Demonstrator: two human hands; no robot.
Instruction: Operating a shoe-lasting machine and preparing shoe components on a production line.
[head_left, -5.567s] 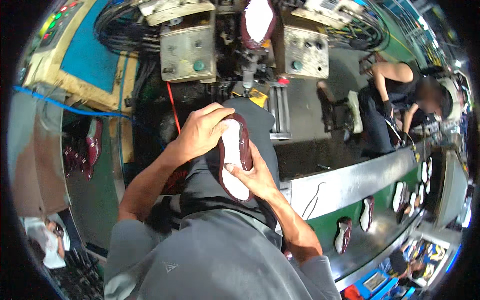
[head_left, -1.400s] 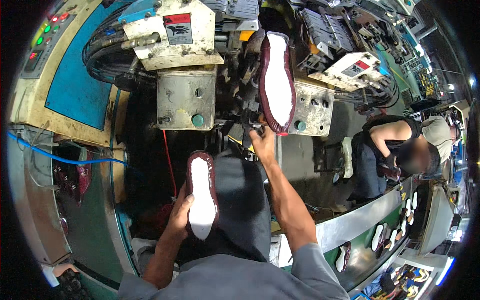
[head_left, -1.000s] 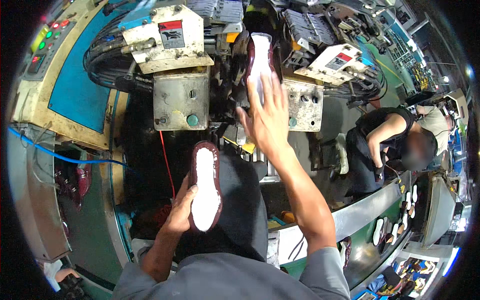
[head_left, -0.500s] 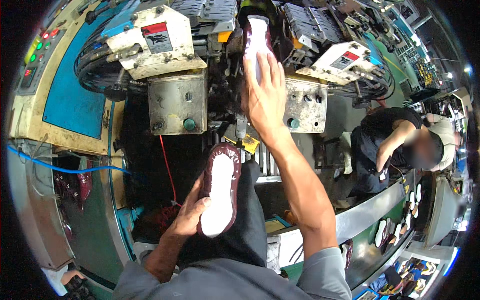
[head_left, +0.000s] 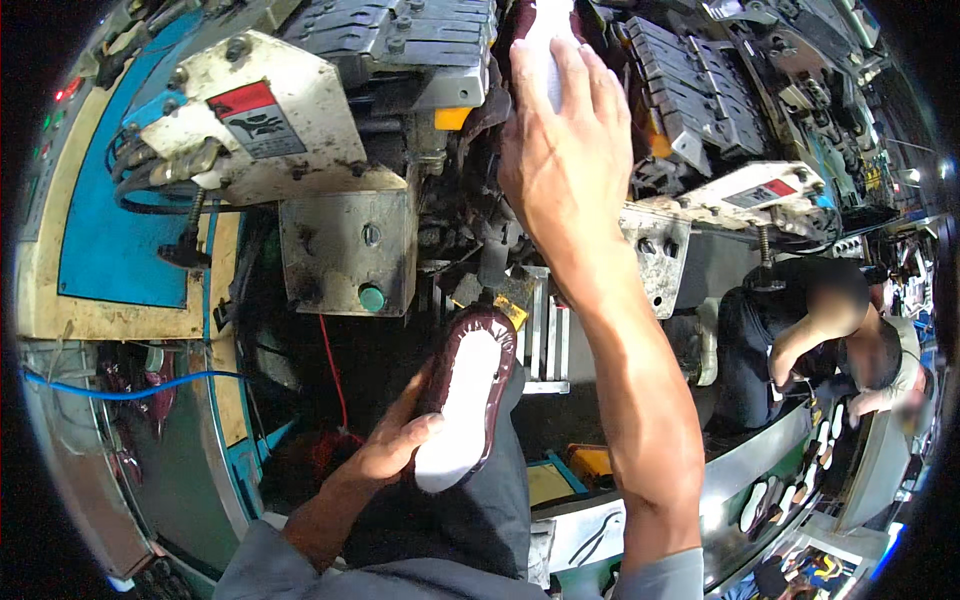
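A maroon shoe upper [head_left: 500, 420], pulled over a form with its white insole facing up, is in my left hand [head_left: 392, 446]. It lies above my dark-trousered thigh, toe pointing away from me. My left thumb presses on the insole edge; the other fingers are hidden beneath. My right hand [head_left: 568, 150] reaches far forward, its fingers stretched flat along the white sole of a second maroon shoe [head_left: 550, 22]. That shoe sits in the middle of a machine, partly cut off by the picture's top edge. My right thumb is hidden.
Metal plate blocks [head_left: 400, 40] and white guards [head_left: 265, 115] flank the second shoe. A grey box with a green button [head_left: 371, 298] stands left. A blue hose [head_left: 140, 390] crosses the left side. At right, people [head_left: 770, 340] bend beside a conveyor [head_left: 740, 470] with several shoes.
My view has shifted forward, so the machine looms larger and the second shoe is nearer the top edge. Both hands stay on their shoes.
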